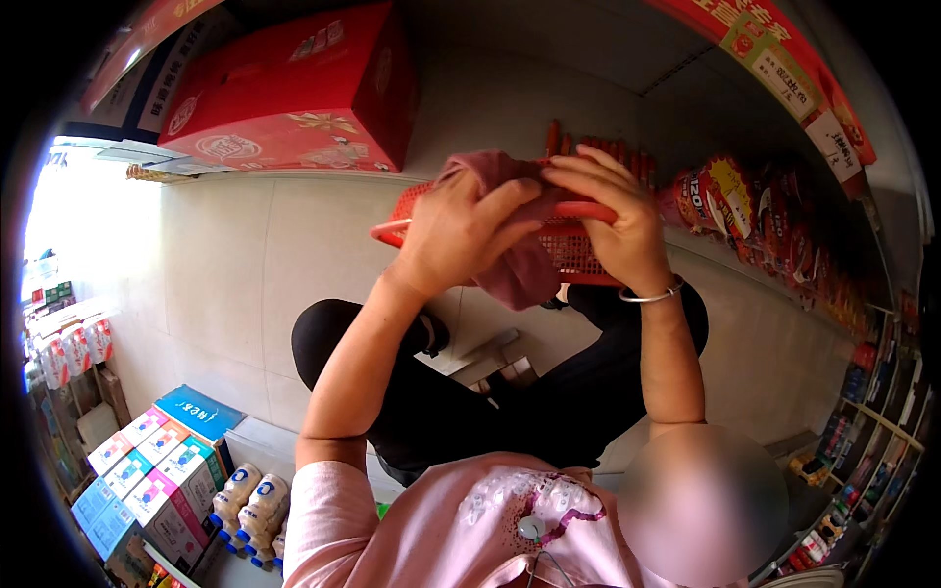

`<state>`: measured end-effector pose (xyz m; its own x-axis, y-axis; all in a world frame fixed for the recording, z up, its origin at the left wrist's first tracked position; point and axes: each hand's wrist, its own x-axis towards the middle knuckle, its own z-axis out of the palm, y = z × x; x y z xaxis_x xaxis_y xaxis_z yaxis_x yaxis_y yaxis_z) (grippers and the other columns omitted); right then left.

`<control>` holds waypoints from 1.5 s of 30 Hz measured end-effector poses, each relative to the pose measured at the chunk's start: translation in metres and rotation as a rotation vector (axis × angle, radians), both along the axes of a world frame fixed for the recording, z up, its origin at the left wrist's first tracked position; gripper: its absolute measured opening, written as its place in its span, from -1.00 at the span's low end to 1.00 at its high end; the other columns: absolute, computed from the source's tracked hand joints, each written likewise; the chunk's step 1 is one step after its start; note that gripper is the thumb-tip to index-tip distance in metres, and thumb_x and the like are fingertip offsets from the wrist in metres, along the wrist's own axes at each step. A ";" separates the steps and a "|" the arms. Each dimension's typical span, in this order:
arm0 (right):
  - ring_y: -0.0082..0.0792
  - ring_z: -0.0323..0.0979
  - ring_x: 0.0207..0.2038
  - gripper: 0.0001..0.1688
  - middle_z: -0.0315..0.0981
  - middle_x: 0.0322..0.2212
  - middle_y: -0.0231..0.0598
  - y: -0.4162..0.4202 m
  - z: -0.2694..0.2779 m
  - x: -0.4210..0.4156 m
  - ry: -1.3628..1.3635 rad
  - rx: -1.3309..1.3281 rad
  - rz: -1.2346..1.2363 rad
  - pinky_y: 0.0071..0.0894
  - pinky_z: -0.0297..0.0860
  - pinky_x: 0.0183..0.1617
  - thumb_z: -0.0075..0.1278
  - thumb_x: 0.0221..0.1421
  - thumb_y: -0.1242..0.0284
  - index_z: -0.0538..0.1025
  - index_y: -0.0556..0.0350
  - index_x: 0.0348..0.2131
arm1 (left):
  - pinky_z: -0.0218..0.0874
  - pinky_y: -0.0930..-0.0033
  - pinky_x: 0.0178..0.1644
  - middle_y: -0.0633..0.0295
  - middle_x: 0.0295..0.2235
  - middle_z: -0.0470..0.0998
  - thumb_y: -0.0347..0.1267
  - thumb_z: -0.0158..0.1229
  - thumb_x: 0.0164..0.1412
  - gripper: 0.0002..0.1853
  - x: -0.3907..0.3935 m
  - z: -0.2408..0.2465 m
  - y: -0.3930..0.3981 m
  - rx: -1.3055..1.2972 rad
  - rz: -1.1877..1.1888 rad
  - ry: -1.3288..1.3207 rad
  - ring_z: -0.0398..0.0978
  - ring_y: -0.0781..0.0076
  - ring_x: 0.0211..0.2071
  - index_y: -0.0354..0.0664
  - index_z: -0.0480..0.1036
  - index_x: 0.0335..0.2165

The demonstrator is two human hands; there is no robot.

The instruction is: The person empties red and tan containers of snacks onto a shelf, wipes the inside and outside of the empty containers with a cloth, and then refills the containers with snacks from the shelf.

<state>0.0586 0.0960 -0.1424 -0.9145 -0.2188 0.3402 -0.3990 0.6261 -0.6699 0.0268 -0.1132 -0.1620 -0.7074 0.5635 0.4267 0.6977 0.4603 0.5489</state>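
Note:
In front of my knees is a red plastic mesh basket (581,250). My left hand (459,228) is over its left part with a dusty-pink cloth (522,275) bunched in the fingers; the cloth drapes over the basket's near side and hangs below it. My right hand (621,209), with a silver bangle (653,295) at the wrist, has the basket's right part between thumb and fingers. Its fingertips reach the cloth's upper edge. Both hands and the cloth hide much of the basket, and its inside is not visible.
A large red carton (287,110) stands on a shelf at upper left. Red snack packs (713,195) line the shelf at right. Behind the basket are several red stick-shaped packs (636,162). Drink cartons (158,463) and bottles (253,514) stand at lower left, above the tiled floor (220,279).

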 end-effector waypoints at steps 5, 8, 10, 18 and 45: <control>-0.20 0.28 0.08 -0.49 0.47 -0.12 -0.15 0.051 0.015 0.008 -0.005 -0.284 -0.104 -0.24 0.12 0.22 -0.17 -0.21 0.80 0.54 0.21 -0.20 | 0.28 0.20 -0.30 0.10 -0.40 0.41 -0.23 0.23 -0.01 -0.69 -0.020 -0.007 -0.040 0.000 0.150 0.050 0.42 0.07 -0.36 -0.01 0.47 -0.24; -0.22 0.29 0.08 -0.55 0.48 -0.13 -0.15 0.063 0.018 0.009 -0.031 -0.354 -0.094 -0.23 0.12 0.22 -0.17 -0.19 0.80 0.56 0.20 -0.26 | 0.27 0.21 -0.30 0.10 -0.41 0.44 -0.23 0.22 0.01 -0.71 -0.029 -0.009 -0.057 -0.025 0.188 0.003 0.40 0.09 -0.35 -0.06 0.47 -0.26; -0.21 0.29 0.08 -0.56 0.48 -0.14 -0.16 0.065 0.013 0.009 -0.071 -0.361 -0.075 -0.22 0.12 0.22 -0.15 -0.20 0.79 0.57 0.18 -0.30 | 0.27 0.21 -0.31 0.11 -0.42 0.44 -0.22 0.22 0.02 -0.71 -0.024 -0.010 -0.050 0.000 0.179 0.014 0.40 0.09 -0.36 -0.07 0.47 -0.26; -0.12 0.32 0.04 -0.71 0.52 -0.22 -0.28 -0.003 -0.014 0.010 -0.149 -0.175 -0.052 -0.22 0.23 0.14 -0.06 -0.20 0.74 0.53 0.13 -0.39 | 0.25 0.27 -0.45 0.17 -0.51 0.39 -0.17 0.24 -0.03 -0.71 0.002 -0.005 0.020 0.038 0.018 0.148 0.39 0.22 -0.52 -0.09 0.43 -0.37; -0.12 0.39 -0.09 -0.63 0.44 -0.17 -0.10 0.066 0.011 0.017 -0.439 0.374 -0.185 -0.21 0.23 0.10 0.08 -0.12 0.56 0.38 0.16 -0.22 | 0.29 0.16 -0.23 0.00 -0.32 0.49 -0.26 0.17 0.08 -0.73 -0.028 0.002 -0.047 0.221 0.443 -0.112 0.45 -0.01 -0.29 -0.21 0.45 -0.30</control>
<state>0.0758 0.1621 -0.1313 -0.9864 -0.0745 -0.1467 0.0028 0.8838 -0.4679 -0.0008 -0.1601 -0.1604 -0.9063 0.1039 0.4097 0.3931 0.5635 0.7266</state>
